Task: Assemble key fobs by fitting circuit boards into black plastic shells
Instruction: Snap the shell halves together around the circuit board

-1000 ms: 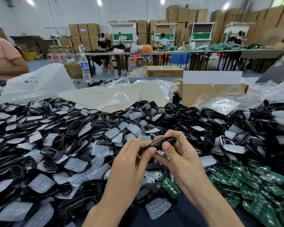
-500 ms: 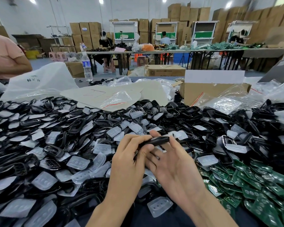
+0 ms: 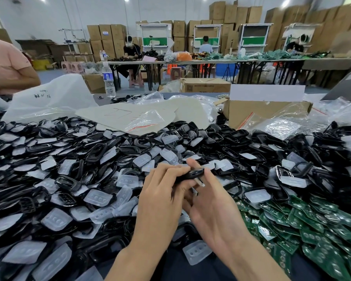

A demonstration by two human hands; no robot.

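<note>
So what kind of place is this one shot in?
Probably a small electronics assembly workshop: heaps of black plastic shells and green circuit boards lie in front, stacked cardboard boxes fill the back, and other workers sit at long tables.

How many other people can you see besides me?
4: person in pink at the left edge; at the far tables, left worker, centre worker, right worker. More may be hidden.

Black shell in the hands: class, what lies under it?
The left hand and right hand pinch the shell above a heap of loose shells and clear pads. The hands cover what lies directly beneath.
</note>
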